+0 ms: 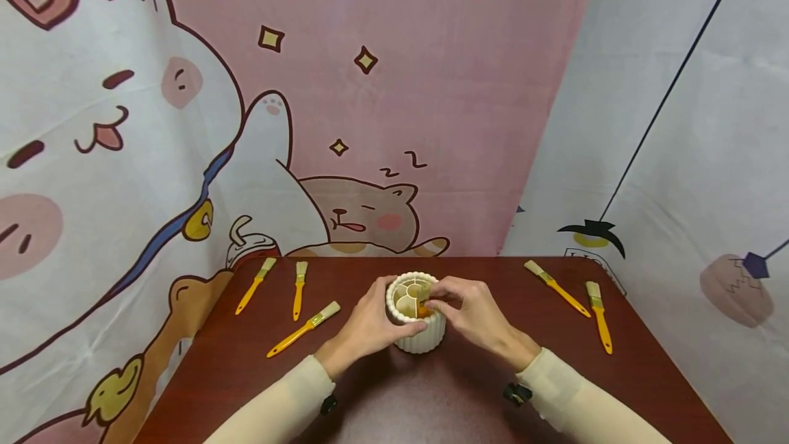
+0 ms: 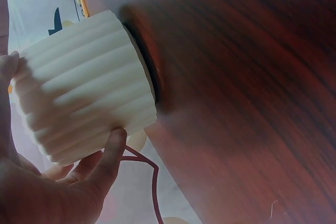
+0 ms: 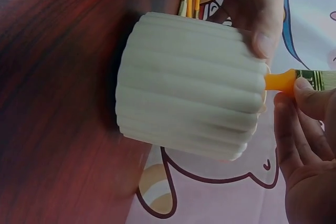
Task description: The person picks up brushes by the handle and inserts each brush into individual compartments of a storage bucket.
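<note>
A cream ribbed brush holder [image 1: 422, 341] stands upright on the table, with round-edged compartments showing inside its scalloped rim. My left hand [image 1: 368, 326] grips its left side, thumb near the front rim and fingers round the back; the left wrist view shows fingertips on the ribbed wall [image 2: 84, 87]. Over the opening, my right hand [image 1: 476, 308] pinches a paintbrush between thumb and fingers. In the right wrist view this paintbrush [image 3: 281, 81] has its orange handle down inside the holder and its pale bristles outward. The handle's lower end is hidden by the wall.
Left of the holder lie three yellow-handled paintbrushes: one far left [image 1: 255, 286], one beside it [image 1: 298, 291] and one nearer [image 1: 303, 329]. Two more lie at the right, one slanted [image 1: 557, 288] and one closer to the edge [image 1: 599, 317]. A cartoon-printed cloth [image 1: 431, 122] hangs behind the table.
</note>
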Demonstrator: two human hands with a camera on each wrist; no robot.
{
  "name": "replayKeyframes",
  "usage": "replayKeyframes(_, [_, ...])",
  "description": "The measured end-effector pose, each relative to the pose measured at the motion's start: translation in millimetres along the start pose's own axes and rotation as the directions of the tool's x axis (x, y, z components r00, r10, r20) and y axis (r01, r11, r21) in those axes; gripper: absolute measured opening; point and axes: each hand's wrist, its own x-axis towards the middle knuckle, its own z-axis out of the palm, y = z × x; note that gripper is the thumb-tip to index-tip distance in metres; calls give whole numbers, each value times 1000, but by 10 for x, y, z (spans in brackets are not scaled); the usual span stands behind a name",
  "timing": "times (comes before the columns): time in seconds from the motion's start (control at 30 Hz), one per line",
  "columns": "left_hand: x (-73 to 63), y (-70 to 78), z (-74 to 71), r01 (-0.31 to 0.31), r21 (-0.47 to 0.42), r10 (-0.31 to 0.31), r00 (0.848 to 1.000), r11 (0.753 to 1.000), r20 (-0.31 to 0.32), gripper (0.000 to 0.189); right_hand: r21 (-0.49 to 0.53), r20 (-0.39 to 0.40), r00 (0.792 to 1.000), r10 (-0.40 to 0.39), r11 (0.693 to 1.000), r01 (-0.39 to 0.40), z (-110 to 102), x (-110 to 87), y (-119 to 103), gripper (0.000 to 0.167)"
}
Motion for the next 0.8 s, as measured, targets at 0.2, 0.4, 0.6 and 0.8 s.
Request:
replayKeyframes(0.2, [-3, -11, 7, 4, 1, -4, 1000, 1000, 8, 116, -49, -5, 1000, -26, 998, 26, 27, -32, 40, 29])
replayKeyframes(0.4, [9, -8, 6, 12, -10, -12, 1000, 1000, 9, 115, -33, -2, 999, -46, 998, 46, 63, -64, 88, 32])
replayKeyframes(0.6, [6, -5, 9, 21, -16, -21, 1000, 1000, 9, 115, -52, -6, 998, -61, 997, 60, 91, -111, 112, 30])
replayKeyframes(0.8, [9, -11, 21, 25, -19, -25, 1000, 1000, 8, 115, -77, -2, 998, -68, 995, 68, 99, -145, 131, 28])
